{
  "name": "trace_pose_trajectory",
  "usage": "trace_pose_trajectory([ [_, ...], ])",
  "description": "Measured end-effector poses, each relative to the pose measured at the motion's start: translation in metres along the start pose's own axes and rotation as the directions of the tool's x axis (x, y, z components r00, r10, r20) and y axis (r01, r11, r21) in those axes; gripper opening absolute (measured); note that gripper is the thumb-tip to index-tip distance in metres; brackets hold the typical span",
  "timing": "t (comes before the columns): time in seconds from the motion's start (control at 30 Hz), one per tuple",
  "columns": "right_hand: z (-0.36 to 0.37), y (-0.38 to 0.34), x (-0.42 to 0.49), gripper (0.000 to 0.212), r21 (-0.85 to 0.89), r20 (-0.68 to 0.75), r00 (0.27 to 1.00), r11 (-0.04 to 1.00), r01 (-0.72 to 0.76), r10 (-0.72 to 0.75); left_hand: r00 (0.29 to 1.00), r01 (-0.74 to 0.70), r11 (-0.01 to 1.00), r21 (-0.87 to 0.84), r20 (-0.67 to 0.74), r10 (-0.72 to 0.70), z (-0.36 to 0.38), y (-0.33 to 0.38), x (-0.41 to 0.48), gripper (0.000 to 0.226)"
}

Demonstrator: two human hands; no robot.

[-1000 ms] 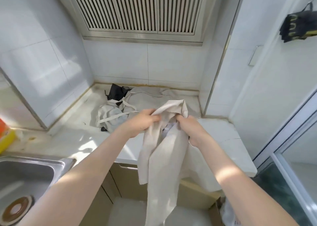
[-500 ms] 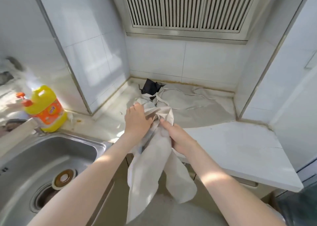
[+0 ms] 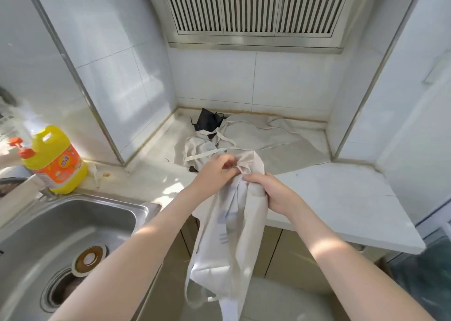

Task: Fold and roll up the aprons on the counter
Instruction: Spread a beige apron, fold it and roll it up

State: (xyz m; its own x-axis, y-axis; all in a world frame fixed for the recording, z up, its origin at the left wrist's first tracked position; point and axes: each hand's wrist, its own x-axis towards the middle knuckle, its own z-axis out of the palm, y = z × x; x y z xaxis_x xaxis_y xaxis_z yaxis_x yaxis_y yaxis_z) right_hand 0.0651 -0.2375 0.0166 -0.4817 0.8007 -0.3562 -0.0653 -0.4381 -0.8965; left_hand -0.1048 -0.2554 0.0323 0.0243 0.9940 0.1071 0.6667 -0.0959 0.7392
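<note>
A beige apron (image 3: 227,237) hangs bunched from both my hands in front of the counter edge, its lower part drooping below the countertop. My left hand (image 3: 214,172) pinches its top folds and a strap. My right hand (image 3: 273,193) grips the cloth just to the right, fingers curled round it. Behind them more beige aprons (image 3: 256,137) lie spread and crumpled in the counter's recess, with white straps across them. A black apron (image 3: 207,121) is bunched at the back wall.
The white marble counter (image 3: 341,198) stretches right to its front edge. A steel sink (image 3: 73,228) lies at the lower left, with a yellow detergent bottle (image 3: 55,159) beside it. Tiled walls and a slatted vent (image 3: 251,6) enclose the recess.
The view has swung left, bringing the sink and bottle in. Both hands have shifted their hold on the apron's top; the cloth hangs longer in front of the cabinet.
</note>
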Motion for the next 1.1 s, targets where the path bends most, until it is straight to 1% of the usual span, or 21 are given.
trace_pose_trajectory([
  [0.07, -0.014, -0.001, -0.004, 0.045, -0.119, -0.049, 0.999, 0.993, 0.017, -0.023, 1.0, -0.027, 1.0, 0.008, 0.005, 0.027, 0.01, 0.009, 0.004, 0.008],
  [0.1, -0.021, -0.001, -0.006, 0.05, -0.209, -0.102, 0.993, 0.977, 0.034, -0.057, 0.999, -0.041, 0.999, 0.023, -0.001, 0.041, 0.014, 0.013, 0.007, 0.012],
  [0.17, -0.033, -0.001, -0.011, 0.062, -0.39, -0.231, 0.954, 0.917, 0.087, -0.189, 0.998, -0.062, 0.997, 0.046, -0.011, 0.062, 0.025, 0.022, 0.017, 0.017],
  [0.2, -0.037, -0.001, -0.012, 0.072, -0.461, -0.265, 0.924, 0.878, 0.131, -0.277, 0.998, -0.066, 0.996, 0.061, -0.008, 0.066, 0.03, 0.027, 0.022, 0.017],
  [0.27, -0.039, -0.002, -0.018, 0.083, -0.553, -0.234, 0.883, 0.803, 0.223, -0.406, 0.997, -0.078, 0.993, 0.091, 0.028, 0.076, 0.04, 0.038, 0.029, 0.016],
  [0.3, -0.04, -0.004, -0.02, 0.079, -0.585, -0.203, 0.882, 0.775, 0.239, -0.426, 0.995, -0.089, 0.992, 0.09, 0.052, 0.084, 0.046, 0.044, 0.032, 0.017],
  [0.33, -0.04, -0.004, -0.021, 0.071, -0.621, -0.181, 0.89, 0.751, 0.226, -0.418, 0.994, -0.095, 0.992, 0.079, 0.062, 0.09, 0.051, 0.049, 0.033, 0.019],
  [0.4, -0.04, -0.004, -0.025, 0.047, -0.679, -0.193, 0.9, 0.716, 0.165, -0.391, 0.995, -0.095, 0.994, 0.047, 0.04, 0.093, 0.057, 0.057, 0.034, 0.03],
  [0.43, -0.042, -0.005, -0.027, 0.039, -0.678, -0.213, 0.896, 0.719, 0.151, -0.39, 0.996, -0.093, 0.995, 0.027, 0.014, 0.093, 0.058, 0.059, 0.035, 0.034],
  [0.47, -0.044, -0.004, -0.028, 0.038, -0.663, -0.23, 0.89, 0.733, 0.153, -0.394, 0.996, -0.087, 0.996, 0.013, -0.006, 0.087, 0.058, 0.06, 0.037, 0.037],
  [0.5, -0.046, -0.003, -0.028, 0.047, -0.644, -0.234, 0.884, 0.746, 0.171, -0.404, 0.997, -0.074, 0.997, 0.013, -0.016, 0.075, 0.057, 0.061, 0.039, 0.039],
  [0.57, -0.045, -0.003, -0.028, 0.079, -0.619, -0.202, 0.874, 0.749, 0.236, -0.443, 0.999, -0.047, 0.998, 0.035, -0.008, 0.047, 0.056, 0.064, 0.043, 0.04],
  [0.6, -0.042, -0.003, -0.027, 0.087, -0.606, -0.173, 0.876, 0.75, 0.266, -0.451, 0.999, -0.041, 0.998, 0.047, 0.015, 0.04, 0.055, 0.066, 0.045, 0.04],
  [0.63, -0.039, -0.004, -0.026, 0.086, -0.598, -0.14, 0.878, 0.746, 0.293, -0.457, 0.998, -0.044, 0.997, 0.057, 0.045, 0.042, 0.055, 0.069, 0.047, 0.04],
  [0.7, -0.037, -0.004, -0.02, 0.065, -0.606, -0.122, 0.868, 0.729, 0.319, -0.481, 0.993, -0.069, 0.995, 0.074, 0.096, 0.062, 0.054, 0.073, 0.049, 0.041],
  [0.77, -0.039, -0.012, -0.019, 0.044, -0.663, -0.191, 0.849, 0.703, 0.258, -0.492, 0.989, -0.095, 0.993, 0.075, 0.123, 0.086, 0.052, 0.072, 0.051, 0.044],
  [0.83, -0.046, -0.017, -0.021, 0.034, -0.644, -0.275, 0.847, 0.741, 0.189, -0.455, 0.975, -0.114, 0.99, 0.083, 0.201, 0.096, 0.048, 0.066, 0.052, 0.046],
  [0.9, -0.052, -0.018, -0.022, 0.03, -0.554, -0.326, 0.854, 0.814, 0.176, -0.406, 0.938, -0.134, 0.98, 0.148, 0.337, 0.077, 0.045, 0.057, 0.052, 0.042],
  [0.97, -0.056, -0.019, -0.024, 0.033, -0.523, -0.336, 0.851, 0.831, 0.188, -0.404, 0.907, -0.158, 0.953, 0.258, 0.42, 0.037, 0.044, 0.047, 0.051, 0.028],
  [1.03, -0.061, -0.02, -0.028, 0.033, -0.522, -0.346, 0.845, 0.832, 0.187, -0.407, 0.904, -0.182, 0.907, 0.379, 0.427, 0.003, 0.044, 0.036, 0.051, 0.014],
  [1.1, -0.068, -0.026, -0.033, 0.036, -0.505, -0.37, 0.828, 0.839, 0.201, -0.421, 0.912, -0.148, 0.862, 0.484, 0.405, -0.071, 0.044, 0.025, 0.053, 0.015],
])
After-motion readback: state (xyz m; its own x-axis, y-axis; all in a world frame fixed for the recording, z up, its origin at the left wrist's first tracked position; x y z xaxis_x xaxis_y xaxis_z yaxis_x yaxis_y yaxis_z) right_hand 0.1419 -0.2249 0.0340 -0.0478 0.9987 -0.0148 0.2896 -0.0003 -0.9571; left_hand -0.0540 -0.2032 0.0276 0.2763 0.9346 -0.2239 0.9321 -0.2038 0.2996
